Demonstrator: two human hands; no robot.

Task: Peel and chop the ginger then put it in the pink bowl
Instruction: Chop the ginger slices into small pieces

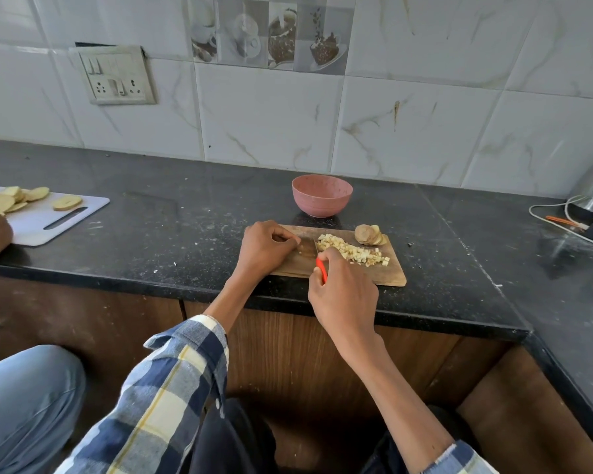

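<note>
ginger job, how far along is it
Done: a pile of diced ginger lies on the board. In hand: the right hand grips the knife, the left hand steadies a piece. Left: the slices are uncut; nothing shows in the bowl.

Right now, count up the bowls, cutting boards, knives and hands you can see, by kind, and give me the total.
Pink bowl: 1
Cutting boards: 2, wooden and white
Knife: 1
Hands: 2, left hand, right hand
Total: 6
</note>
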